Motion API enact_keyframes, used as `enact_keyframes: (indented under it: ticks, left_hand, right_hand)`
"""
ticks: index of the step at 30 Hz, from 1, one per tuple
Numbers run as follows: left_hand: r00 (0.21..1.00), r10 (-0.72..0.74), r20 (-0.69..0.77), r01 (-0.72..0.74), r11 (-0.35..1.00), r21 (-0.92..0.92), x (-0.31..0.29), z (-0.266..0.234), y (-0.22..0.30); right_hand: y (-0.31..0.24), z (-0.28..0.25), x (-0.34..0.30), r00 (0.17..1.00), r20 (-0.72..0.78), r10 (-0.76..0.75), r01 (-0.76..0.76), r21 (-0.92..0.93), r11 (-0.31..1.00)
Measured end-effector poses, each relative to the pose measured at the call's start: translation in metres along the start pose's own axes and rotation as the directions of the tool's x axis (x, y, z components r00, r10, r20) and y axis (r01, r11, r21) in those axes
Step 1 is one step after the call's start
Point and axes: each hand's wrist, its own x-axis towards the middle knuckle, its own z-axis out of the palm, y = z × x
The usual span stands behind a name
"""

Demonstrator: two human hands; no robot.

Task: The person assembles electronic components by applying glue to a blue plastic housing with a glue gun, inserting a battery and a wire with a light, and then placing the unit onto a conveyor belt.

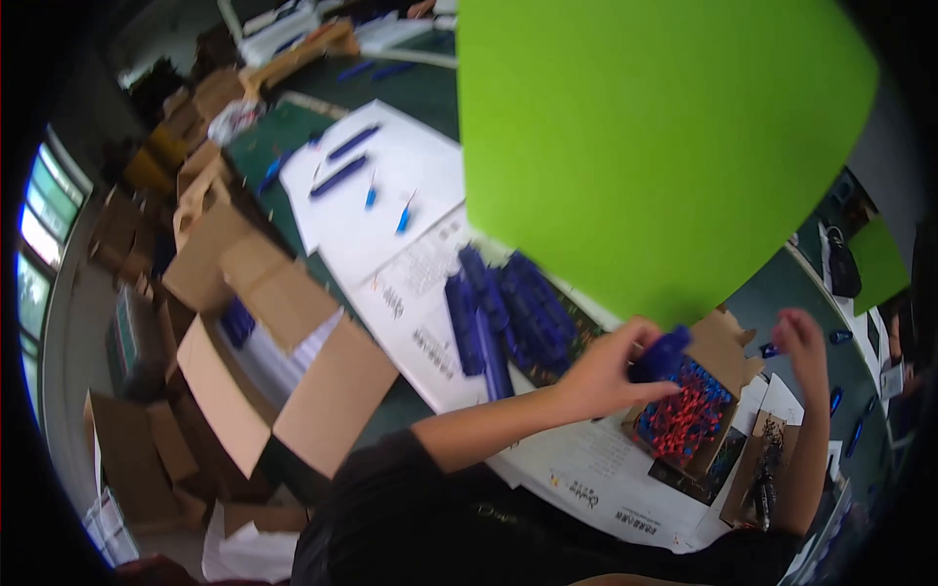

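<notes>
My left hand [614,369] grips a dark blue plastic housing [660,357] over an open cardboard box [721,363]. A tangle of small red and blue wired parts [684,415] fills that box. To the right, my right hand [803,340] is raised with its fingers curled together; blur hides what they hold, if anything. A small blue piece [769,350] shows close to its thumb. Left of my left hand, a pile of dark blue housings [508,317] lies on white printed paper [415,327].
A large bright green panel [655,146] stands beyond my hands, hiding the table behind it. A narrow box of thin dark parts [767,474] lies near my right forearm. Several blue pieces [340,176] rest on white sheets at far left. An open carton [225,391] stands beside the table.
</notes>
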Motion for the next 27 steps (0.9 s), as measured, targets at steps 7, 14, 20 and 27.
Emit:
enact_keyframes:
  ticks: [7, 14, 20, 27]
  left_hand:
    - [0.955, 0.098, 0.279, -0.030, 0.970, -0.239, -0.044, 0.085, -0.004]
    - [0.813, -0.031, 0.581, 0.373, 0.794, -0.480, -0.083, 0.083, -0.022]
    - [0.691, -0.423, 0.586, 0.707, 0.228, -0.670, -0.083, 0.032, -0.061]
    - [0.563, -0.490, 0.665, 0.812, 0.180, -0.555, -0.090, 0.048, -0.071]
  right_hand:
    - [-0.065, 0.123, -0.166, 0.994, -0.097, 0.043, -0.024, 0.192, 0.981]
    - [-0.100, 0.125, -0.218, 0.985, -0.101, 0.143, -0.118, 0.219, 0.968]
    - [-0.008, 0.041, -0.345, 0.094, -0.991, 0.091, -0.190, 0.072, 0.979]
    - [0.037, 0.059, -0.349, 0.212, -0.317, 0.924, -0.421, 0.824, 0.380]
